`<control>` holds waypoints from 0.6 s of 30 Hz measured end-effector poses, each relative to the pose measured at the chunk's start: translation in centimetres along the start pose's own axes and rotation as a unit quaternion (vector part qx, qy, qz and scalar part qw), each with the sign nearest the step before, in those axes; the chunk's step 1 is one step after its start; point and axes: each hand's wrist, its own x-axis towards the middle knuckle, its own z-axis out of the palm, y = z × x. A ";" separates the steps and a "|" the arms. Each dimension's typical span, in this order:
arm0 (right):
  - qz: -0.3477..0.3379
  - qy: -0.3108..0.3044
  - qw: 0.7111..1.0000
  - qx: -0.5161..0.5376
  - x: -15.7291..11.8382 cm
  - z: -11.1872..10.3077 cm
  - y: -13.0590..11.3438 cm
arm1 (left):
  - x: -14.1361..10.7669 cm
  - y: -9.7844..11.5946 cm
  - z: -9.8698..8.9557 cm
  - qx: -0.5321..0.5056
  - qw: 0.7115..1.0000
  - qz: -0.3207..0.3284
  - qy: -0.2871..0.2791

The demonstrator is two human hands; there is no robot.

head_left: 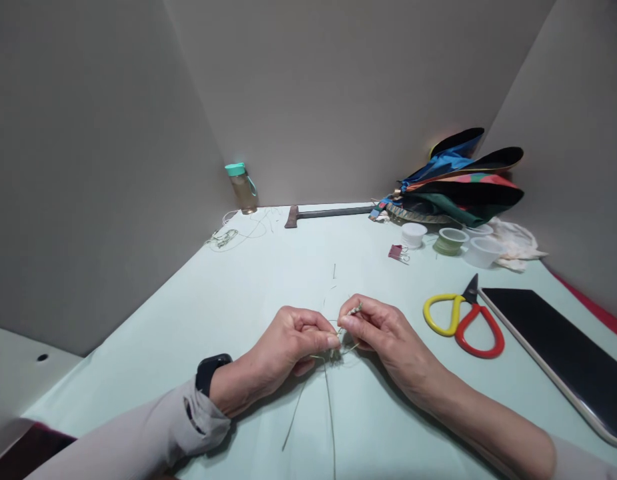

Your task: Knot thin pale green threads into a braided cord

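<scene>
Thin olive-green cord [329, 393] runs down from my fingers toward the front of the pale table. My left hand [288, 340] pinches it between thumb and forefinger. Just to the right, my right hand [381, 327] grips a short knotted piece of the cord [355, 309], part of which shows above the thumb. The fingertips of both hands nearly meet over the middle of the table. Loose cord ends stick out below them, and the knot itself is mostly hidden by my fingers.
Right of my hands lie scissors [468, 313] and a dark-screened tablet [563, 353]. Behind are a binder clip [397, 253], a white spool [413, 235], a green cord tub [449, 242], an axe-like tool [333, 213], fabric pouches [458, 180], a bottle [242, 189] and loose cord [223, 238].
</scene>
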 end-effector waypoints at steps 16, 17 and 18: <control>-0.010 -0.002 1.000 -0.004 0.2 0.2 0.2 | -0.2 0.0 0.3 0.016 1.000 0.010 -0.023; -0.011 -0.003 1.000 -0.005 0.2 0.2 0.2 | -0.1 0.0 0.3 0.014 1.000 0.009 -0.022; -0.010 -0.004 1.000 -0.005 0.2 0.2 0.3 | 0.0 0.0 0.3 0.014 1.000 0.009 -0.018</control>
